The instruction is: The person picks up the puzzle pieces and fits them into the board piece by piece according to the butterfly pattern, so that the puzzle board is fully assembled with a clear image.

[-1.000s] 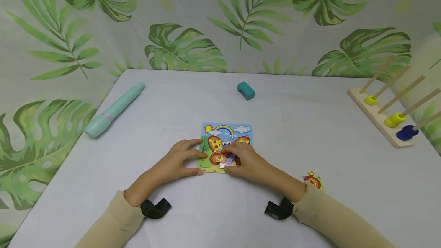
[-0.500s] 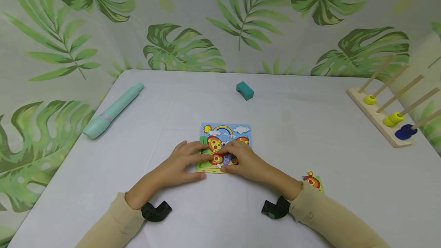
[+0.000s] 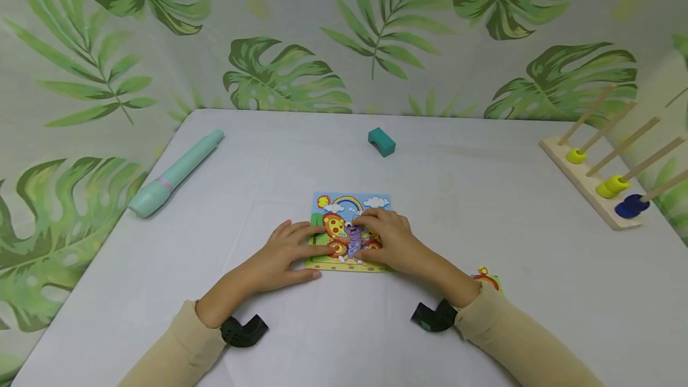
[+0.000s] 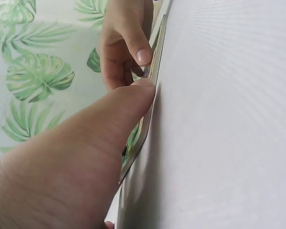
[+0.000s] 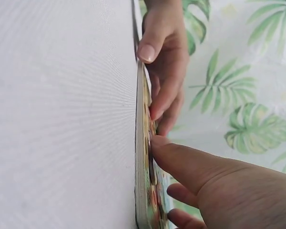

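Note:
A square puzzle board [image 3: 349,202] with a butterfly picture lies flat on the white table. The purple butterfly-body puzzle piece [image 3: 355,240] shows in its middle, and in the right wrist view a piece edge stands slightly proud of the board. My right hand [image 3: 395,242] spans this piece, thumb at its lower part and bent fingers at its top. My left hand [image 3: 285,257] lies at the board's left side with straight, spread fingers on the picture; its thumb is by the front edge. In the left wrist view the left thumb [image 4: 119,107] touches the board's edge.
A loose red and green puzzle piece [image 3: 488,280] lies partly behind the right forearm. A teal arch block [image 3: 382,142] sits at the back. A mint tube-shaped object [image 3: 177,172] lies left. A wooden peg stand [image 3: 591,184] with yellow and blue beads stands right.
The purple piece has gone from tilted in the right hand to nearly flat in the board. The right hand has shifted right; the left fingers have slid slightly further onto the board.

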Demonstrator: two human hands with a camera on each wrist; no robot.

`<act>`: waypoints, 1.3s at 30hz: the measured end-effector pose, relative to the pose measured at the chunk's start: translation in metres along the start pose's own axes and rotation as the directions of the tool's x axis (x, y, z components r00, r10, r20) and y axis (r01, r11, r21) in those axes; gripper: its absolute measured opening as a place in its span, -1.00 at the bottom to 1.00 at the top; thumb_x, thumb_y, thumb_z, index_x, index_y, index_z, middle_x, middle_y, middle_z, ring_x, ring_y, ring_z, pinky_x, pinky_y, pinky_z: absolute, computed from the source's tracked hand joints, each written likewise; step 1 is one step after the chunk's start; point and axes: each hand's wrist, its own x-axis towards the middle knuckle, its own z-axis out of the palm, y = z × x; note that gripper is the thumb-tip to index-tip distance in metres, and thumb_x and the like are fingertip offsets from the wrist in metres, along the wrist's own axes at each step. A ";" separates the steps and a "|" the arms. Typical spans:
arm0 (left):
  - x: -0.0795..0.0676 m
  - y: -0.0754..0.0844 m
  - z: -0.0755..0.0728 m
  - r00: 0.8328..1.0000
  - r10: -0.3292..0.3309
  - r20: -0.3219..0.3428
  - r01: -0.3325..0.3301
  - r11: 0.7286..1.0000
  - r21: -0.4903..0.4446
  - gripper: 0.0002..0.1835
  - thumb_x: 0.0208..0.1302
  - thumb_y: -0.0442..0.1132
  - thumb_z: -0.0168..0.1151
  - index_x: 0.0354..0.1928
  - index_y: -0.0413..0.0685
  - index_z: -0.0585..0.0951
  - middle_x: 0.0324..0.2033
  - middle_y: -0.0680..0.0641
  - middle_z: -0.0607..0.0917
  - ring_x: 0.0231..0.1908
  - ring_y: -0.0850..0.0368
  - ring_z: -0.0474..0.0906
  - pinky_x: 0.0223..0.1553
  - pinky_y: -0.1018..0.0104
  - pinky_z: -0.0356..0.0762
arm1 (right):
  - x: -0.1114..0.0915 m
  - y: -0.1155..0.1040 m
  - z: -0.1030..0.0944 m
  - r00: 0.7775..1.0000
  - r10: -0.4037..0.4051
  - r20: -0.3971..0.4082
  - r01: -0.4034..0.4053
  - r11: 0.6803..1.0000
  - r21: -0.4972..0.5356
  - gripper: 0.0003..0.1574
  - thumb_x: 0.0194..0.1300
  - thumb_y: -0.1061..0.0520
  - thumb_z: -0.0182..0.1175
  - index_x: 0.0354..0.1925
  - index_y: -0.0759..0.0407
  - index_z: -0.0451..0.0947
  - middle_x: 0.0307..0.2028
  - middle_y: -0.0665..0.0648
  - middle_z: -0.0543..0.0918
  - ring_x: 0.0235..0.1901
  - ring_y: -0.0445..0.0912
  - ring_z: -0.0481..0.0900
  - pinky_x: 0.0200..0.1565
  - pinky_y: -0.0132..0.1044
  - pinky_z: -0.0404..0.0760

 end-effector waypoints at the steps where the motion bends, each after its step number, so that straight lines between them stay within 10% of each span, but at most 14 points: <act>1: 0.000 0.000 0.000 1.000 -0.001 -0.004 0.001 1.000 -0.001 -0.56 0.15 0.12 0.14 0.10 0.30 0.51 0.21 0.00 0.31 0.22 -0.08 0.10 0.15 -0.19 -0.12 | 0.000 0.001 0.000 1.000 -0.001 -0.002 0.001 1.000 -0.013 -0.34 0.02 -0.11 0.32 0.10 0.01 0.43 0.13 0.09 0.34 0.16 0.07 0.16 0.11 0.06 0.04; 22: 0.017 0.004 0.008 0.999 0.048 0.004 -0.048 0.999 0.025 -0.64 0.17 0.08 0.14 0.03 0.32 0.55 0.19 0.01 0.35 0.23 -0.03 0.11 0.18 -0.06 -0.03 | -0.005 -0.004 -0.016 0.998 0.012 0.054 -0.016 0.997 0.078 -0.24 0.04 -0.09 0.30 0.19 0.07 0.34 0.19 0.15 0.27 0.20 0.10 0.14 0.13 0.12 0.02; 33: 0.017 0.005 0.009 1.000 0.013 0.018 -0.013 1.000 0.012 -0.63 0.16 0.09 0.15 0.03 0.34 0.55 0.20 0.02 0.34 0.24 -0.02 0.08 0.21 0.00 -0.08 | -0.090 0.012 -0.078 0.997 0.059 -0.049 -0.047 0.975 0.216 -0.16 -0.01 -0.01 0.36 0.23 -0.11 0.23 0.20 -0.08 0.23 0.20 -0.09 0.14 0.08 0.14 0.20; 39: 0.017 0.004 0.009 1.000 -0.006 0.028 0.006 1.000 -0.002 -0.63 0.15 0.10 0.15 0.03 0.33 0.55 0.19 0.02 0.35 0.25 0.00 0.06 0.22 -0.01 -0.12 | -0.135 0.029 -0.090 0.988 0.084 -0.128 -0.060 0.981 0.183 -0.06 -0.06 0.12 0.40 0.25 -0.15 0.19 0.18 -0.09 0.25 0.16 -0.30 0.12 0.04 -0.55 0.12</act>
